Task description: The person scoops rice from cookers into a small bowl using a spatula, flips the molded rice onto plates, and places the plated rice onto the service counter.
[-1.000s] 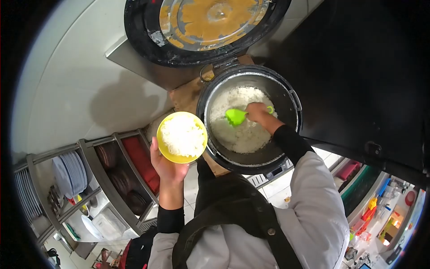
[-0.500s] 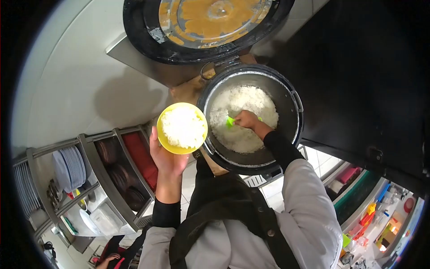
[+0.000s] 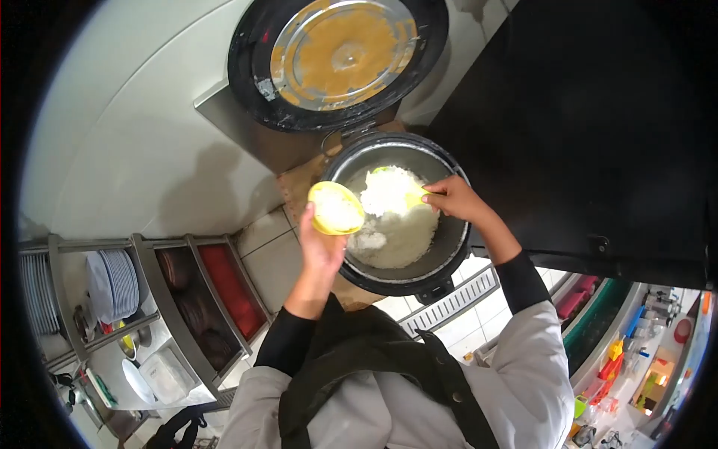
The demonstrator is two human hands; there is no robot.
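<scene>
My left hand [image 3: 323, 251] holds a yellow bowl [image 3: 315, 223] of white rice from below, its fingers around the side. The bowl is tilted at the left rim of the rice cooker [image 3: 458, 247]. Above the pot, my right hand [image 3: 458, 199] grips the handle end of a yellow-green rice paddle [image 3: 417, 196]. A heap of rice [image 3: 389, 191] covers most of the paddle's blade, close to the bowl but apart from it. More rice [image 3: 396, 243] lies in the pot below.
The cooker's open lid [image 3: 344, 60] stands behind the pot, stained orange inside. A black panel [image 3: 583, 135] rises on the right. At left, a metal shelf [image 3: 142, 299] bears stacked plates [image 3: 112, 284] and a red tray [image 3: 232, 288].
My right hand has risen out of the pot, bringing up a paddle loaded with rice. My left hand has moved the bowl to the right over the cooker's rim and tilted it.
</scene>
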